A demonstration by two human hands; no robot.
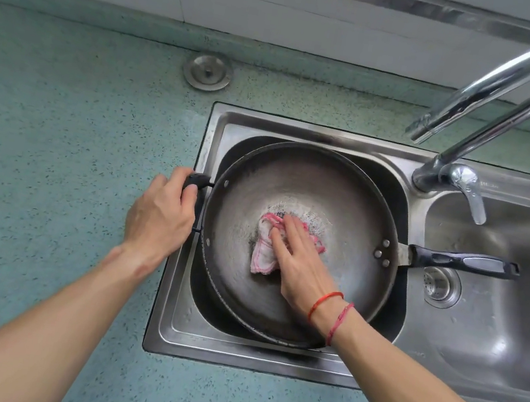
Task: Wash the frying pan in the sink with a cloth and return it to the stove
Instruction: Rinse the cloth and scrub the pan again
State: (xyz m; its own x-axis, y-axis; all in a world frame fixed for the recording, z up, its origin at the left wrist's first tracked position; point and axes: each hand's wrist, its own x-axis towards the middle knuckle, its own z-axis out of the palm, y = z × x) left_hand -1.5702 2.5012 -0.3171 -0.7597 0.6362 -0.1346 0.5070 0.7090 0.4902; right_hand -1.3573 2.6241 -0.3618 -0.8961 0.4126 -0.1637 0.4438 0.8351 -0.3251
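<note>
The speckled teal stone desk (60, 135) carries a stainless-steel double-basin sink (235, 344), and the task's thing, a dark, round metal frying pan (311, 180), sits in the left basin, almost filling it, with its long black handle (464, 262) reaching across the divider toward the right basin. A curved chrome tap (514, 86) arches overhead with its spout above the rear rim; no water can be seen coming from it. The left hand (161, 216) steadies the pan, its fingers curled and clamped round the short black side grip (199, 180) at the pan's left edge. The right hand (302, 261), with red string bands (327, 301) at the wrist, lies inside the pan with its fingers nearly straight and close together, pressing down flat on a crumpled white cloth with pink edging (264, 255) at the pan's centre, beside a pale patch on the metal. A round metal sink plug (208, 72) lies on the desk behind the sink, well apart from the work. By this showing the washing step is in hand: the cloth is being worked over the pan's floor, and the return has not begun. The next move likely calls for carrying the cloth out to the sloped walls and rim while the left hand braces against the push, then a rinse. After that comes a firm hold on the long handle to lift the wet pan clear. The stove is out of view.
</note>
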